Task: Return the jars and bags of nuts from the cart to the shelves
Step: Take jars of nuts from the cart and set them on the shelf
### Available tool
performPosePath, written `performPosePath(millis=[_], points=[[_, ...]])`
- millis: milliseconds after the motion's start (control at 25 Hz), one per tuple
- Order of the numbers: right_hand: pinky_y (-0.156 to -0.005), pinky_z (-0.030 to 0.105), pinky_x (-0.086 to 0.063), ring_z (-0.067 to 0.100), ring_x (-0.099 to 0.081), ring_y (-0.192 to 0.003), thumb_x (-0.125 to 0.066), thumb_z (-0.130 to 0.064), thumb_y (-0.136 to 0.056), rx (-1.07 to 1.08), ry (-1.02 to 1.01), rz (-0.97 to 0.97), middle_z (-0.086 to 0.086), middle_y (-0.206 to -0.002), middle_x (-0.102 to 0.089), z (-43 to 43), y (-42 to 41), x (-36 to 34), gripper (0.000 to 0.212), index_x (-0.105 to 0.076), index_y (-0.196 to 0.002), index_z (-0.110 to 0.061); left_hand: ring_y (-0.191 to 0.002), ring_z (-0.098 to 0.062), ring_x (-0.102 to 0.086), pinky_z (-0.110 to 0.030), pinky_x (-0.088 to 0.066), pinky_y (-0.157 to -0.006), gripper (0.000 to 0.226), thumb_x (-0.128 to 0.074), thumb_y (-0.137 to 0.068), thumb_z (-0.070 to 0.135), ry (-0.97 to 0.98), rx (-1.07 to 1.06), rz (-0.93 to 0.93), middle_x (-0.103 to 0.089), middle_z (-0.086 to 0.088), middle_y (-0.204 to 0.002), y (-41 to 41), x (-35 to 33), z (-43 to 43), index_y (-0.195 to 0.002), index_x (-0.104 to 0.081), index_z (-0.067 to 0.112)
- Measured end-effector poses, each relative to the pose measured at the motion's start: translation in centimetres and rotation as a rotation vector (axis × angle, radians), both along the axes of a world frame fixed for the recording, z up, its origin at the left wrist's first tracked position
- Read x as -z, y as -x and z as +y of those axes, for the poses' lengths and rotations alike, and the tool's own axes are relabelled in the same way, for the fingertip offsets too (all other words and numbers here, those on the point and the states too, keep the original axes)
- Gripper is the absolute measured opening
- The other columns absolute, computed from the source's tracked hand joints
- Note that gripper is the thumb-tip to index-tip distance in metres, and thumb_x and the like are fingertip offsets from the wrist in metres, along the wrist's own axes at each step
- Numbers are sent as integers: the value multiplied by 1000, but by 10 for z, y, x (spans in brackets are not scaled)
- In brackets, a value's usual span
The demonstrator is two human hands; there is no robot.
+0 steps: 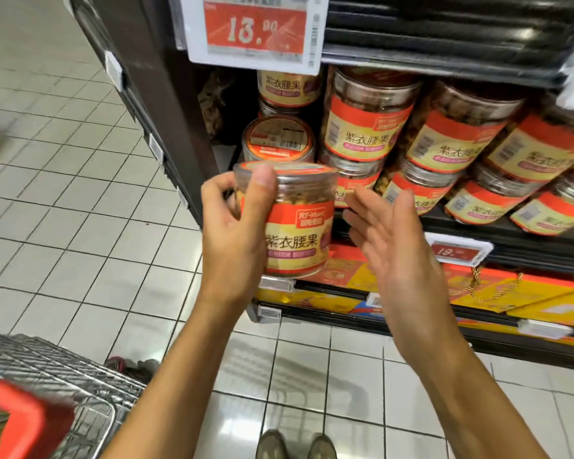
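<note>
Your left hand grips a clear, round plastic jar with an orange-and-cream label, thumb up its front near the lid. Nuts show through the wall. Your right hand, fingers straight and holding nothing, is just right of the jar. The jar is held in front of the shelf's left end, where like jars stand stacked.

Clear plastic jar, glossy paper label; seemingly metal cart.
</note>
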State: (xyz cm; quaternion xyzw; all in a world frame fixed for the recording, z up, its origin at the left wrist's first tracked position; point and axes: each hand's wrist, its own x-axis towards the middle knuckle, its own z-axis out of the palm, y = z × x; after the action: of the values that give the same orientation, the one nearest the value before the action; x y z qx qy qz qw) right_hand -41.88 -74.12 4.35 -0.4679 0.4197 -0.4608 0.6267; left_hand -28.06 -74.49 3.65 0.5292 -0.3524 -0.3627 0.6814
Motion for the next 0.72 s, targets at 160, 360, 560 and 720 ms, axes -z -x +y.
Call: performPosePath(millis=[160,360,560,720], points=[[-87,9,-46,-2,-60,-108,-35,-55,-80,12,37,14,-21,-107,-69,19,0,-4,45,-69,-94,-29,-74,3,-59,-17,-50,-67,38,-39,-83,57,-18,-42,-77,-62,20,-75,-5,-2,1,-91,-43,20],[-90,13,-47,2,-58,-115,-50,-53,-83,68,163,-104,-19,-113,-67,17,-11,-12,39,-72,-96,-23,-117,-16,-52,-33,-39,-105,68,-10,-89,57,-22,-18,-211,-55,-13,-118,-11,-20,-7,-108,-62,17],[-103,17,-39,-1,-48,-124,-40,-42,-92,35,285,-134,-16,-124,-59,-15,-29,-17,35,-56,-118,-25,-115,-14,-58,-24,-45,-97,64,-16,-91,44,182,10,71,-60,-10,-122,-9,-25,-13,-127,-48,3],[-111,22,-32,-1,-40,-130,-33,-39,-90,79,272,8,-14,-132,-48,-45,-43,-5,49,-47,-131,-16,-124,-4,-50,-23,-39,-106,58,-10,-97,40,197,109,59,-54,2,-133,-18,-9,-37,-136,-41,11]])
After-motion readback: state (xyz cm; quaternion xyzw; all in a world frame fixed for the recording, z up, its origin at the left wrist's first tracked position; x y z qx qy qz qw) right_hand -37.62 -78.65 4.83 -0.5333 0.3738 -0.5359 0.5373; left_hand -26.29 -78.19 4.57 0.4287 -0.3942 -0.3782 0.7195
